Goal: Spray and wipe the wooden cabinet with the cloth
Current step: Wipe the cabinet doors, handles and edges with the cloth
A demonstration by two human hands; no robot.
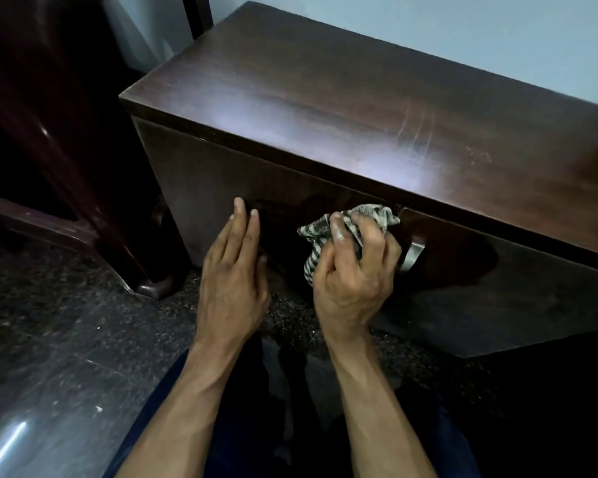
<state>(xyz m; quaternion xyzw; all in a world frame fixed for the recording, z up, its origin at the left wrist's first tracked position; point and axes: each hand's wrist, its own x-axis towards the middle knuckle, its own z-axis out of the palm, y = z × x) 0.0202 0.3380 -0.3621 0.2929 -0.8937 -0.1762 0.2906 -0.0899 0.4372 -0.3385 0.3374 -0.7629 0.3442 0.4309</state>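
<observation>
Right hand clenched round a bunched striped cloth against the dark wooden cabinet front — beside a metal handle, left hand flat, fingers extended, released.

No text, label, brand, number or sign can be read anywhere here: not on the wooden cabinet, nor on the striped cloth.

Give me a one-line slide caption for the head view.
Right hand presses a bunched striped cloth to the dark wooden cabinet front beside its metal handle; left hand is open, flat.
</observation>
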